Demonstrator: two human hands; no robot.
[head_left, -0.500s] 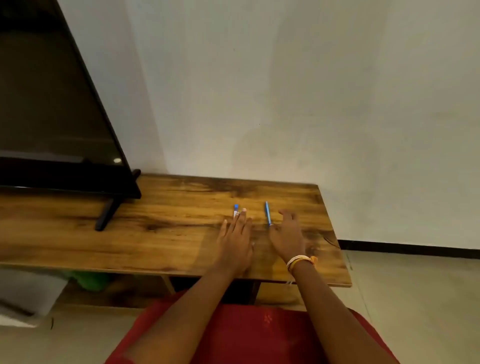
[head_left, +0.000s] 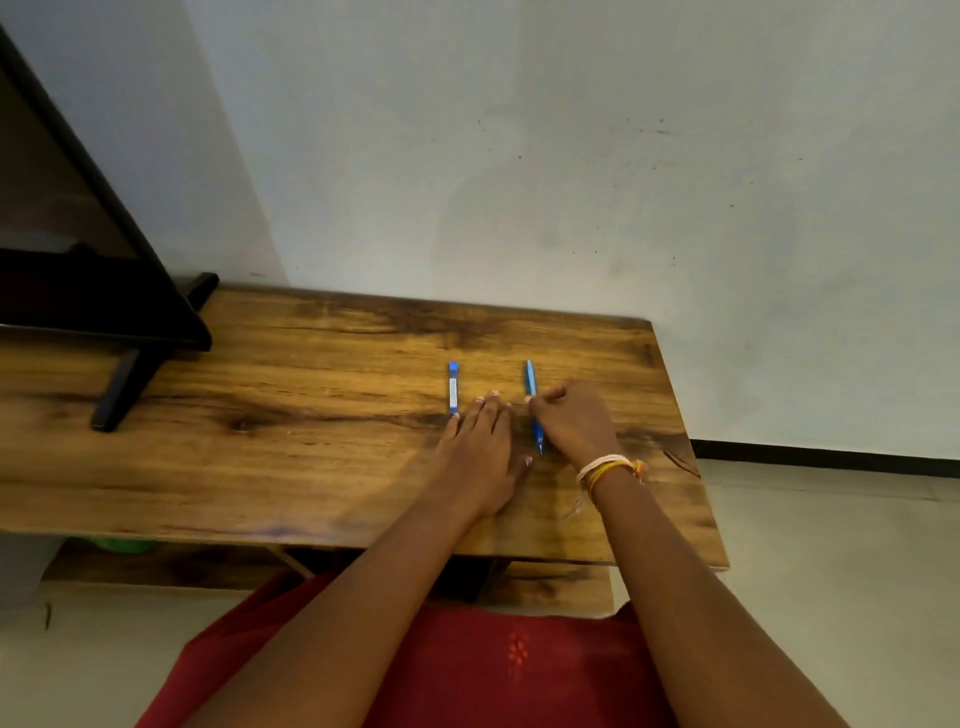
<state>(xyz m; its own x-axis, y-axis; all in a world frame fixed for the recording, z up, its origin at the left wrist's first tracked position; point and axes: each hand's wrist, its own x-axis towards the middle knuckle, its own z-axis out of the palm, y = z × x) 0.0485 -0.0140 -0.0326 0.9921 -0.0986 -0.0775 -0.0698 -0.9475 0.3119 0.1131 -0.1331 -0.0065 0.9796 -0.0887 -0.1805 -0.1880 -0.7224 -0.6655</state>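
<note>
A blue pen (head_left: 531, 387) lies lengthwise on the wooden table (head_left: 311, 415), tip toward me. My right hand (head_left: 574, 423), with thread bands on its wrist, has its fingers curled onto the pen's middle and pinches it. A small blue and white tube (head_left: 453, 388) lies parallel to the pen, a little to its left. My left hand (head_left: 480, 447) rests flat on the table with straight fingers, its fingertips just right of the tube's near end.
A black television (head_left: 78, 249) on a slanted foot (head_left: 122, 389) stands at the table's left. A pale wall runs behind. The table's right edge drops to a tiled floor (head_left: 831, 571). A lower shelf shows under the tabletop.
My right hand has curled its fingers onto the pen. My left hand has slid slightly right, away from the tube. The camera has moved closer.
</note>
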